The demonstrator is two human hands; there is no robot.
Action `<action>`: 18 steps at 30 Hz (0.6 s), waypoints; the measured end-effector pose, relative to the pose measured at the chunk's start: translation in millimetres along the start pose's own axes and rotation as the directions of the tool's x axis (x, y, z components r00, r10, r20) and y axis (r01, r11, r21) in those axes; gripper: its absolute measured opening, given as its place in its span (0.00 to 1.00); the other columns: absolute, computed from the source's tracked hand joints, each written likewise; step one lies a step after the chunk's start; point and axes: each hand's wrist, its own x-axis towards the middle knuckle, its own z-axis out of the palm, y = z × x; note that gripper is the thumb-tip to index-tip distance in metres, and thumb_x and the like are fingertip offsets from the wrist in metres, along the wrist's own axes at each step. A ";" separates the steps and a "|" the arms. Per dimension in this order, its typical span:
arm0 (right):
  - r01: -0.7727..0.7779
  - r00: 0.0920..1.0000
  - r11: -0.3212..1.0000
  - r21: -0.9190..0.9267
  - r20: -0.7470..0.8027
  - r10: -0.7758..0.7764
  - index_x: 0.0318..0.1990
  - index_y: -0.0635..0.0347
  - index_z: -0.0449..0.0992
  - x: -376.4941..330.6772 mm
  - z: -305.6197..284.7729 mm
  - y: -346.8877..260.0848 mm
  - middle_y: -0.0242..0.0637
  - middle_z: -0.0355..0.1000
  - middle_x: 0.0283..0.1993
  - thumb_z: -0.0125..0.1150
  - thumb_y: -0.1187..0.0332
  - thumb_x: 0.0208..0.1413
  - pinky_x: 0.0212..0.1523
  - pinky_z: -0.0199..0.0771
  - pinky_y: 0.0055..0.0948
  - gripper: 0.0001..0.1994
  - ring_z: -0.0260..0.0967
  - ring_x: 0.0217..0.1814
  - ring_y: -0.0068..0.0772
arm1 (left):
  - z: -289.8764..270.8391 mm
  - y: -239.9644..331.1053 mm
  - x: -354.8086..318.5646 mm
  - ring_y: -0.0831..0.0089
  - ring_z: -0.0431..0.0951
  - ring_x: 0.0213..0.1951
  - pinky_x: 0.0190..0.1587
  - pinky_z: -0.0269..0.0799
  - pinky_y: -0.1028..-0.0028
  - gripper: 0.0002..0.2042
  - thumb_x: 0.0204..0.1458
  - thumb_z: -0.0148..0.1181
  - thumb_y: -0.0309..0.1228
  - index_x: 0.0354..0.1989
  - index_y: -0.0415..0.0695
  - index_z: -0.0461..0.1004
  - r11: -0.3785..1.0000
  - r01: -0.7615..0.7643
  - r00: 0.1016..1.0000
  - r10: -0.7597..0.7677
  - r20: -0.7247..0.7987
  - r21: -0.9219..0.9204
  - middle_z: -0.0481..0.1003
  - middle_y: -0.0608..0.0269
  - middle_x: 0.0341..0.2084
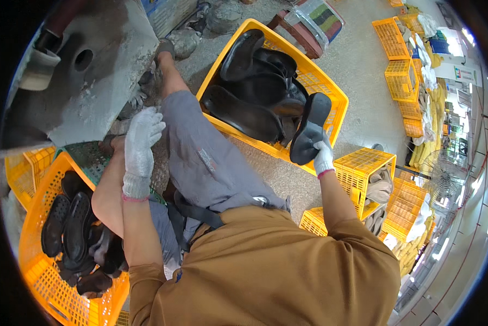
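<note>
My right hand (pixel 324 158), in a white knit glove, is shut on a black shoe sole (pixel 317 113). It grips the sole near its lower end, over the right side of a yellow plastic crate (pixel 321 81). Inside that crate lies a pile of black soles (pixel 243 113). My left hand (pixel 141 142), gloved as well, is raised beside my left knee with nothing seen in it. Its fingers are stretched out and slightly bent. An orange crate (pixel 51 285) at the lower left holds several more dark soles (pixel 77 227), apart from both hands.
A worn grey metal machine part (pixel 111 65) juts in at the upper left, near my left hand. Yellow crates (pixel 366 163) with light-coloured pieces stand to my right. More stacked crates (pixel 401 76), sacks and a fan (pixel 445 171) are farther right. A low stool (pixel 309 27) stands behind the middle crate.
</note>
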 end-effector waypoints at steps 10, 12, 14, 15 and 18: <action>0.731 0.674 0.429 -0.531 0.465 -0.573 0.77 0.76 0.57 97.3 190.2 -93.3 0.64 0.65 0.76 0.84 0.46 0.44 0.79 0.61 0.40 0.60 0.62 0.80 0.57 | 0.8 -97.7 -171.9 0.62 0.81 0.59 0.62 0.74 0.66 0.23 0.72 0.56 0.41 0.63 0.33 0.76 0.951 -0.045 0.916 0.161 -0.367 0.306 0.81 0.51 0.57; 0.375 0.924 0.537 -0.756 0.259 -0.281 0.76 0.77 0.57 97.9 236.8 -98.3 0.63 0.65 0.75 0.87 0.48 0.36 0.79 0.61 0.40 0.64 0.64 0.79 0.56 | 19.0 -100.3 -193.0 0.57 0.81 0.59 0.63 0.74 0.63 0.23 0.72 0.56 0.41 0.61 0.31 0.76 0.807 -0.048 0.890 0.302 -0.341 0.589 0.81 0.47 0.56; 0.432 0.895 0.154 -0.889 0.402 -0.193 0.74 0.68 0.66 111.4 252.8 -88.0 0.54 0.68 0.75 0.83 0.53 0.38 0.78 0.62 0.38 0.54 0.66 0.78 0.53 | 36.6 -97.8 -201.3 0.53 0.81 0.58 0.63 0.74 0.61 0.22 0.72 0.55 0.40 0.60 0.30 0.76 0.463 -0.109 0.855 0.495 -0.155 0.880 0.81 0.45 0.55; 0.454 0.888 0.191 -0.870 0.425 -0.176 0.72 0.65 0.69 120.7 250.6 -80.7 0.51 0.72 0.72 0.81 0.56 0.39 0.78 0.63 0.37 0.49 0.67 0.77 0.52 | 43.6 -95.8 -201.9 0.48 0.80 0.58 0.63 0.73 0.59 0.21 0.71 0.56 0.40 0.59 0.31 0.77 0.585 -0.054 0.869 0.426 -0.250 0.809 0.81 0.42 0.55; 0.386 0.921 0.482 -0.787 0.355 -0.158 0.73 0.72 0.66 148.9 210.7 -49.6 0.56 0.73 0.71 0.78 0.61 0.39 0.75 0.67 0.34 0.50 0.69 0.76 0.52 | 49.7 -89.3 -191.1 0.49 0.80 0.58 0.63 0.73 0.59 0.22 0.70 0.57 0.41 0.58 0.32 0.77 0.633 -0.027 0.869 0.397 -0.295 0.773 0.81 0.41 0.54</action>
